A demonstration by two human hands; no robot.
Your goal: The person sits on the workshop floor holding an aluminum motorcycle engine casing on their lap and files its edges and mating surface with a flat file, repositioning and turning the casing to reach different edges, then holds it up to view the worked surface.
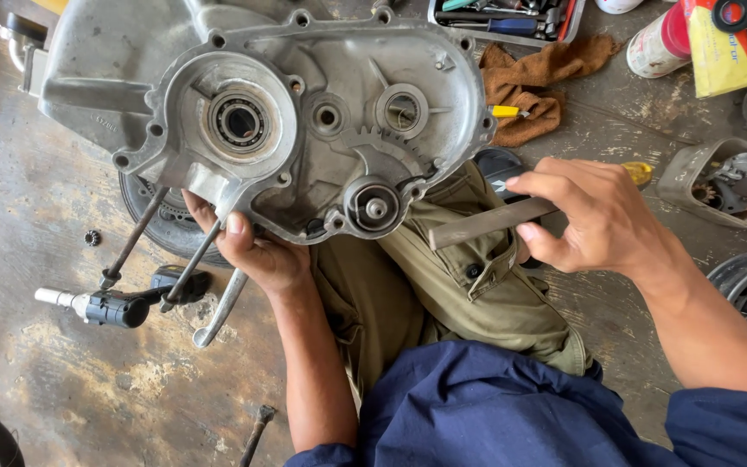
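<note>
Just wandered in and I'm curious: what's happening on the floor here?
A person sitting on the concrete floor steadies a grey metal engine casing with the left hand at its lower edge. The right hand holds a flat metal file beside the casing, not touching it. A brown rag and a tool tray lie behind.

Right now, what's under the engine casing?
Under the engine casing: a black tyre shows below its lower left edge, and the olive-trousered leg below its bottom edge. The left hand grips that edge. Whatever lies beneath the casing's middle is covered.
</note>
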